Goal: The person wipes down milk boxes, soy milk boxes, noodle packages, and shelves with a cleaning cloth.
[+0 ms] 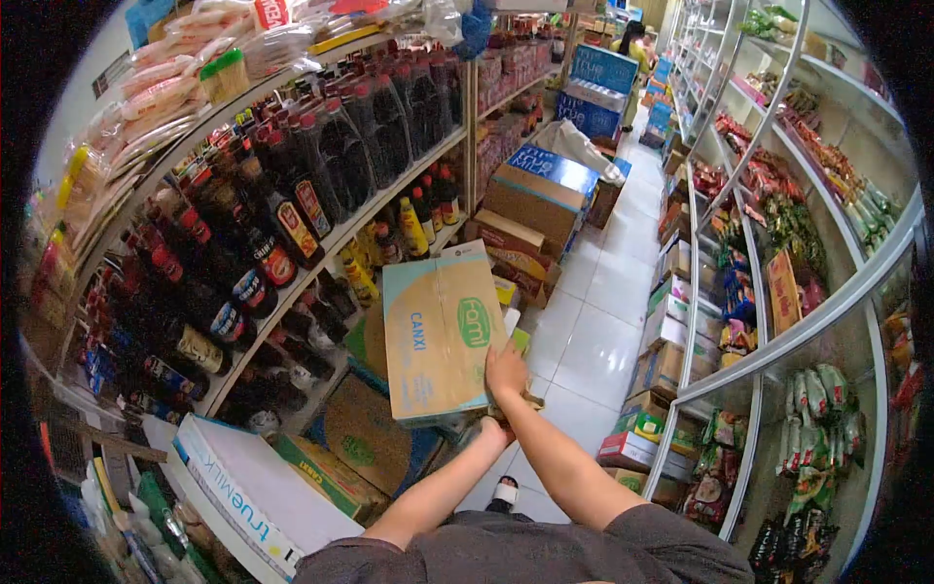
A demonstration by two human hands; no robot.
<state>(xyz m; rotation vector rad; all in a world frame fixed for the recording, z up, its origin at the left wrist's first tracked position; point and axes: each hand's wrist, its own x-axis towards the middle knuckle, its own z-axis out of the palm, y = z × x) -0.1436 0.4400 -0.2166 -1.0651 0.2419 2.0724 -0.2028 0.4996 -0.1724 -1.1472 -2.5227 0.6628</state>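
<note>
A tan and pale-blue Fami carton (435, 331), marked "CANXI", is tilted in front of me above other boxes by the left shelves. My right hand (507, 375) grips its right edge near the lower corner, with the fingers curled against the side. At the near right corner, my left hand (494, 431) reaches under the carton; its fingers are mostly hidden. Below the carton lies a darker brown box (365, 433) with a green logo, beside a green and yellow "CANXI" box (326, 477). Whether the carton touches the boxes under it cannot be made out.
Dark sauce bottles (277, 248) fill the left shelves. A white true MILK carton (255, 501) stands at the lower left. Stacked cartons (540, 200) line the tiled aisle (608, 326). Glass-fronted shelves (778, 360) with packets run along the right. A person (634, 58) is far down the aisle.
</note>
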